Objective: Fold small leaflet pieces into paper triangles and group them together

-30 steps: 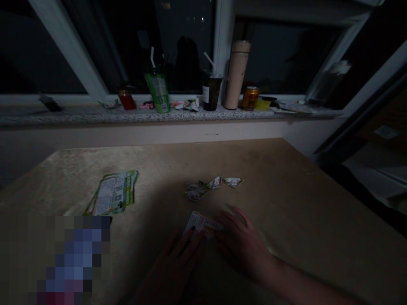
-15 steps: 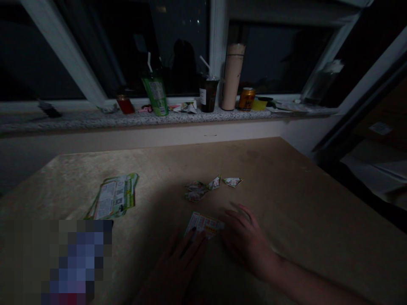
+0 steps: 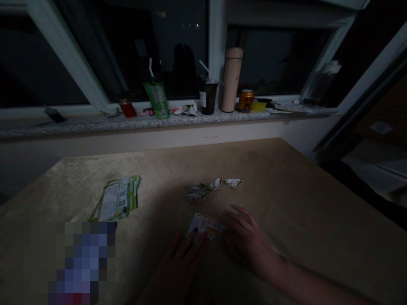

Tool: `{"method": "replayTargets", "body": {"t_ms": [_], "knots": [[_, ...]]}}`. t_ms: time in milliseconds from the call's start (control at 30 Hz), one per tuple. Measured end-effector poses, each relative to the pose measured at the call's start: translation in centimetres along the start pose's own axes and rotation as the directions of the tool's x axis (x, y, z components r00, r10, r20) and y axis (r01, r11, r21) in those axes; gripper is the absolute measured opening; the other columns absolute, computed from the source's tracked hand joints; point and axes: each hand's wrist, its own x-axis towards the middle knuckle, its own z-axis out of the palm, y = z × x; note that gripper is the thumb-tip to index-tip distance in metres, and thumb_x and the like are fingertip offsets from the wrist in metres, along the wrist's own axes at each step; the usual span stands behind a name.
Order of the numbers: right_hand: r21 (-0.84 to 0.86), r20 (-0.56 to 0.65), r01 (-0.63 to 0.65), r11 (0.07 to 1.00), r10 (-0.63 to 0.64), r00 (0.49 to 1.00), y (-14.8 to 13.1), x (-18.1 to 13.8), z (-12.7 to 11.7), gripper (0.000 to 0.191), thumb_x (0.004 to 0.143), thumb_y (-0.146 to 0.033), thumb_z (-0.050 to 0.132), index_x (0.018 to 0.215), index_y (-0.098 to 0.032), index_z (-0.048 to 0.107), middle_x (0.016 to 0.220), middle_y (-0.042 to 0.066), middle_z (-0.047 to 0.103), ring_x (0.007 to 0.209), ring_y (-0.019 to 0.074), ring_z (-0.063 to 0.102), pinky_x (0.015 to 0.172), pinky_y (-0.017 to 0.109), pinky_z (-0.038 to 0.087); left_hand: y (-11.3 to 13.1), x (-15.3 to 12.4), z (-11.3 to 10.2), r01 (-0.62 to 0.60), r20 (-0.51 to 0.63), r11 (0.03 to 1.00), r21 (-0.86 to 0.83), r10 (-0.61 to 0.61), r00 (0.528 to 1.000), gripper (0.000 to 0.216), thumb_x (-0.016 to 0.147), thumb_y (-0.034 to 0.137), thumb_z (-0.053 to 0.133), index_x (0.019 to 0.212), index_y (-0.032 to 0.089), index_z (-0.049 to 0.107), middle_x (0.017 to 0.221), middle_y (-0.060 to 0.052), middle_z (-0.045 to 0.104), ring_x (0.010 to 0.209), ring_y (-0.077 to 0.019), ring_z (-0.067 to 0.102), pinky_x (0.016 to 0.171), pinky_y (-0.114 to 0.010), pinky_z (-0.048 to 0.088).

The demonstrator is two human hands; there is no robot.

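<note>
1. A small printed paper [image 3: 206, 225] lies flat on the bench [image 3: 286, 203], near the front edge and a little right of the middle, half in shadow.
2. The left hand [image 3: 182, 264] rests palm down on the bench with its fingers [image 3: 194, 243] stretched out flat; the tips press on the near left edge of the paper, and nothing is gripped.
3. The right hand [image 3: 246, 241] lies spread beside the paper's right edge, its fingers loosely open and touching or almost touching that edge; the dim light does not let me tell which. It holds nothing.
4. Just beyond the paper, farther from the person, sits a cluster of folded paper pieces [image 3: 199, 192], with two more small folded bits [image 3: 233, 182] to its right, apart from both hands.
5. Well to the left lies a fanned stack of green and white leaflets [image 3: 117, 203], flat on the bench.
6. Behind the bench runs a speckled stone windowsill [image 3: 79, 123]. On it stand a green cup with a straw [image 3: 157, 99], a dark cup with a straw [image 3: 208, 96], a tall pale flask [image 3: 231, 80], an orange can [image 3: 246, 100] and a small red jar [image 3: 127, 108].
7. The window panes [image 3: 280, 59] above are dark.
</note>
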Motion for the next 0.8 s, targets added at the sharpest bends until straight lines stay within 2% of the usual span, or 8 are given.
{"method": "replayTargets", "body": {"t_ms": [67, 200, 333, 433, 533, 700, 800], "knots": [[0.029, -0.012, -0.002, 1.0, 0.003, 1.0, 0.1, 0.0, 0.3, 0.017, 0.085, -0.009, 0.052, 0.085, -0.02, 0.066, 0.098, 0.005, 0.068, 0.102, 0.0216, 0.058, 0.102, 0.051, 0.039, -0.5, 0.1, 0.9, -0.01, -0.001, 1.0, 0.016, 0.01, 1.0, 0.09, 0.087, 0.053, 0.053, 0.15, 0.02, -0.002, 0.154, -0.009, 0.011, 0.139, -0.034, 0.014, 0.11, -0.058, 0.01], [0.062, 0.003, 0.001, 0.998, -0.002, 1.0, 0.2, 0.1, 0.6, 0.013, 0.085, -0.012, 0.055, 0.081, -0.019, 0.065, 0.095, 0.004, 0.068, 0.098, 0.02, 0.059, 0.102, 0.048, 0.039, -1.0, 0.0, 2.1, -0.03, -0.082, 0.997, 0.076, 0.036, 0.996, 0.092, 0.087, 0.049, 0.053, 0.149, 0.021, -0.009, 0.154, -0.008, 0.011, 0.14, -0.0323, 0.015, 0.111, -0.052, 0.015], [0.044, 0.075, 0.1, 0.994, -0.103, 0.992, 0.0, -0.2, 0.9, 0.011, 0.088, -0.02, 0.056, 0.095, -0.02, 0.064, 0.105, 0.005, 0.067, 0.107, 0.0198, 0.056, 0.107, 0.045, 0.034, -1.0, -0.3, 2.3, -0.045, -0.159, 0.992, 0.122, 0.064, 0.985, 0.092, 0.088, 0.047, 0.054, 0.15, 0.019, -0.009, 0.155, -0.008, 0.012, 0.14, -0.0296, 0.016, 0.112, -0.044, 0.018], [0.045, 0.158, 0.148, 0.988, -0.154, 0.975, -0.2, -0.3, 1.1, 0.019, 0.09, -0.026, 0.055, 0.107, -0.021, 0.061, 0.114, 0.004, 0.065, 0.113, 0.0195, 0.053, 0.111, 0.045, 0.028, -0.9, -0.6, 2.3, -0.056, -0.199, 0.988, 0.142, 0.084, 0.976, 0.088, 0.087, 0.043, 0.054, 0.151, 0.018, -0.001, 0.154, -0.008, 0.016, 0.139, -0.029, 0.018, 0.112, -0.044, 0.019], [0.077, 0.204, 0.105, 0.992, -0.118, 0.972, -0.3, -0.3, 1.2, 0.023, 0.089, -0.027, 0.056, 0.112, -0.022, 0.06, 0.117, 0.003, 0.063, 0.116, 0.0198, 0.051, 0.112, 0.046, 0.026, -0.7, -0.8, 2.3, -0.038, -0.266, 0.985, 0.166, 0.082, 0.96, 0.084, 0.085, 0.037, 0.056, 0.151, 0.016, 0.009, 0.154, -0.009, 0.02, 0.138, -0.0289, 0.022, 0.11, -0.042, 0.024], [0.122, 0.208, 0.059, 0.991, -0.083, 0.975, -0.5, -0.2, 0.8, 0.022, 0.088, -0.021, 0.056, 0.11, -0.022, 0.061, 0.114, 0.005, 0.064, 0.116, 0.0207, 0.051, 0.109, 0.047, 0.029, -0.6, -1.0, 2.6, -0.016, -0.361, 0.965, 0.263, 0.114, 0.925, 0.077, 0.082, 0.04, 0.059, 0.146, 0.01, 0.028, 0.15, -0.012, 0.031, 0.135, -0.0317, 0.027, 0.109, -0.042, 0.026], [0.105, 0.224, 0.08, 0.991, -0.102, 0.969, -0.6, 0.0, 0.4, 0.026, 0.089, -0.022, 0.054, 0.114, -0.021, 0.059, 0.12, 0.007, 0.061, 0.118, 0.0231, 0.049, 0.109, 0.049, 0.029, -0.4, -1.0, 2.7, -0.022, -0.345, 0.951, 0.308, 0.133, 0.929, 0.071, 0.084, 0.043, 0.056, 0.142, 0.009, 0.034, 0.145, -0.013, 0.039, 0.133, -0.0294, 0.031, 0.11, -0.043, 0.023]]}}
